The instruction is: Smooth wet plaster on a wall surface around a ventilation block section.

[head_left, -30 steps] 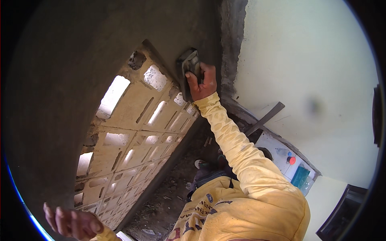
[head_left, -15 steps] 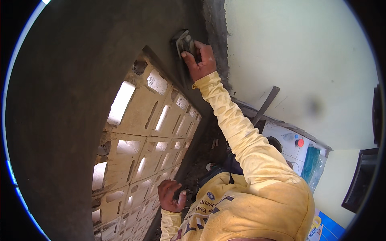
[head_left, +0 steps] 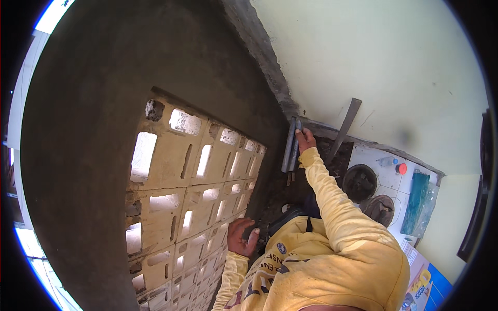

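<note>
My right hand (head_left: 305,140) grips a long dark plastering float (head_left: 290,146), held edge-on against the wet grey plaster (head_left: 93,103) low in the corner by the pale wall (head_left: 373,57). My left hand (head_left: 241,236) hangs with curled fingers by the lower right edge of the panel of pale ventilation blocks (head_left: 192,186), just above my chest. Whether it holds anything I cannot tell. Both arms are in yellow sleeves.
A long flat bar (head_left: 346,126) leans on the pale wall. On the white tiled floor (head_left: 373,155) lie two round black pans (head_left: 359,182), a teal bottle (head_left: 418,203) and a small red-capped bottle (head_left: 399,168). A blue and yellow box (head_left: 424,286) is at lower right.
My right hand slid the float down the plaster from the top of the block panel to the low corner. My left hand came in from the lower left to beside the blocks.
</note>
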`<state>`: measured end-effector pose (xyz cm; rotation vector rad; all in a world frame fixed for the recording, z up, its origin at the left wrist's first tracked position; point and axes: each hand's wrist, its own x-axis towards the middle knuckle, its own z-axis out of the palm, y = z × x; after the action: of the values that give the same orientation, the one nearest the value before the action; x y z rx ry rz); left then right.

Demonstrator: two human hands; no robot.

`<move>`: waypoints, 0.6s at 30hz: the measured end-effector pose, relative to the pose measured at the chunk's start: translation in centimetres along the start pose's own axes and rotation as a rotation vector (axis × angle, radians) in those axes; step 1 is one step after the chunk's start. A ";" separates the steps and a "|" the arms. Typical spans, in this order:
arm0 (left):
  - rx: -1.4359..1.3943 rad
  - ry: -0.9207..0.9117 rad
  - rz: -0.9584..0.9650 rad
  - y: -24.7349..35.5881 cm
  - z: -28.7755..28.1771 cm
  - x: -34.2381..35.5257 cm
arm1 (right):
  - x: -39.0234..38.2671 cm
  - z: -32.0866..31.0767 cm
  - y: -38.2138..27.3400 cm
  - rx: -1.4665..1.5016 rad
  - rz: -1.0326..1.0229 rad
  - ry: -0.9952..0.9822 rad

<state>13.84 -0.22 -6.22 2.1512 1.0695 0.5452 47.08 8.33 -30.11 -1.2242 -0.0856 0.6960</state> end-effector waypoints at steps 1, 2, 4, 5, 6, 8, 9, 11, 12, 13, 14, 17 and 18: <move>-0.017 -0.059 0.006 -0.7 1.2 0.4 | 1.3 -4.7 1.5 0.158 0.102 -0.037; -0.016 -0.122 -0.072 -1.4 2.4 0.5 | 2.4 -8.7 3.4 0.140 0.186 -0.036; 0.037 -0.182 -0.227 -4.4 4.0 -2.3 | 0.9 -13.1 3.3 -0.032 0.485 -0.057; -0.006 -0.314 -0.218 -4.4 4.9 -3.5 | 1.5 -17.5 4.2 -0.229 0.606 -0.072; -0.111 -0.241 -0.457 -4.5 5.7 -4.6 | 0.2 -20.7 5.7 -0.396 0.404 -0.138; -0.187 -0.226 -0.709 -8.3 6.7 -7.3 | -1.9 -26.7 6.4 0.015 0.992 0.029; -0.176 -0.303 -0.724 -12.2 6.7 -9.8 | -4.1 -29.7 6.7 0.063 1.034 0.080; -0.171 -0.429 -0.745 -15.3 8.1 -10.1 | -8.4 -35.2 7.1 0.149 1.101 0.172; -0.101 -0.494 -0.769 -15.3 9.0 -9.4 | -10.7 -38.0 7.1 0.192 1.127 0.214; -0.028 -0.554 -0.792 -14.8 9.6 -8.7 | -13.5 -40.6 7.2 0.235 1.153 0.250; -0.068 -0.598 -0.982 -12.8 10.7 -6.4 | -16.8 -43.4 7.2 0.282 1.174 0.297; -0.072 -0.493 -1.151 -15.2 12.0 -4.6 | -25.2 -49.1 8.3 0.375 0.719 0.070; -0.049 -0.492 -1.154 -15.5 12.2 -3.7 | -26.6 -50.5 9.1 0.434 0.775 0.216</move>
<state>10.96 -0.99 -26.06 1.1778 1.6832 -0.4624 43.18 -46.34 -48.52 -0.8811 0.7209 1.1682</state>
